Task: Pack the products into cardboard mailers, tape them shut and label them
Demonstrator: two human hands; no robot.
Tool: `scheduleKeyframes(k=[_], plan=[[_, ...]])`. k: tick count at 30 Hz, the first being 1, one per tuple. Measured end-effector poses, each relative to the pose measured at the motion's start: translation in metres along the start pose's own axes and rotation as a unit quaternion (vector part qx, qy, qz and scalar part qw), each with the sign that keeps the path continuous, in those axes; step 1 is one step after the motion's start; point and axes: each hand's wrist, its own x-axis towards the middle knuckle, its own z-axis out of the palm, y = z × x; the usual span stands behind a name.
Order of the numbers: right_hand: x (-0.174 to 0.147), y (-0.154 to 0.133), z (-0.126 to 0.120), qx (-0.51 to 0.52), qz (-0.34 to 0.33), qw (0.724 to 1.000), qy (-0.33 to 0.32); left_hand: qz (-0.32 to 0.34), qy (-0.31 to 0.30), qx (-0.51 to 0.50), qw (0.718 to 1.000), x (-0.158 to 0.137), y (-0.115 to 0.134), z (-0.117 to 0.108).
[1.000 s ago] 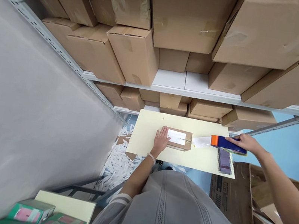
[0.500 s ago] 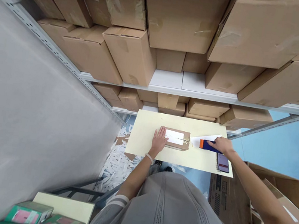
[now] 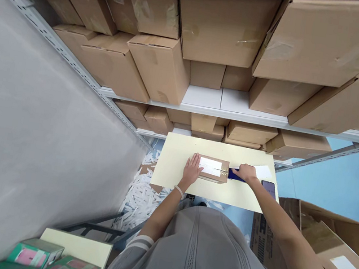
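A small brown cardboard box [image 3: 210, 176] with a white label [image 3: 210, 166] lies on a cream tabletop [image 3: 172, 179]. Clear shiny tape covers its right end. Flat on the box's left end rests my left hand [image 3: 192, 168], fingers stretched out and the thumb over the label's edge. My right hand [image 3: 245, 173] is closed around a dark blue hand tool [image 3: 234, 174], whose front meets the box's right end; its orange tip is hidden now. A sheet of white paper [image 3: 264, 171] lies partly under my right hand. Nearby is a phone [image 3: 268, 188].
Shelves of cardboard boxes [image 3: 228, 28] rise just behind the table. At the right stands a large open carton [image 3: 333, 218]. Shredded paper [image 3: 139, 196] covers the floor at left, beside a wall [image 3: 30, 129]. Green boxes [image 3: 34, 254] sit at lower left.
My right hand has moved left with the blue tool, bringing it from a short gap away up to the box's right end. My left hand stays on the box.
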Motion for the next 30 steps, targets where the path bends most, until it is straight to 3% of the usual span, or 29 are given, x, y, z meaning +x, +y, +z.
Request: scheduleKeyframes(k=[4,6,9,14,18,21,25,27,30], plan=[[0.004,0.004,0.005,-0.014,0.027,1.000,-0.006,0.010,-0.016,-0.150,0.989,-0.006,-0.023,0.003],[0.005,0.006,0.008,-0.013,0.036,0.999,-0.011,-0.001,-0.016,-0.241,0.970,-0.017,-0.040,0.010],[0.007,0.008,0.013,-0.002,0.050,0.999,-0.008,-0.017,-0.072,-0.356,0.932,-0.034,-0.059,0.030],[0.010,0.011,0.019,0.035,0.074,0.997,-0.004,-0.103,-0.066,-0.436,0.891,-0.039,-0.056,0.060],[0.014,0.011,0.018,0.084,0.106,0.990,-0.024,-0.153,-0.035,-0.416,0.896,-0.029,-0.045,0.053],[0.021,0.007,0.011,0.099,0.094,0.990,-0.035,-0.177,-0.041,-0.364,0.914,-0.022,-0.045,0.029],[0.037,0.002,0.003,0.147,0.085,0.983,-0.067,-0.238,-0.062,-0.211,0.946,-0.011,-0.045,-0.011],[0.045,0.001,0.003,0.208,0.087,0.970,-0.091,-0.257,-0.069,-0.148,0.952,-0.005,-0.044,-0.028],[0.051,0.000,0.010,0.334,0.092,0.928,-0.134,-0.280,-0.084,-0.069,0.954,0.007,-0.047,-0.047]])
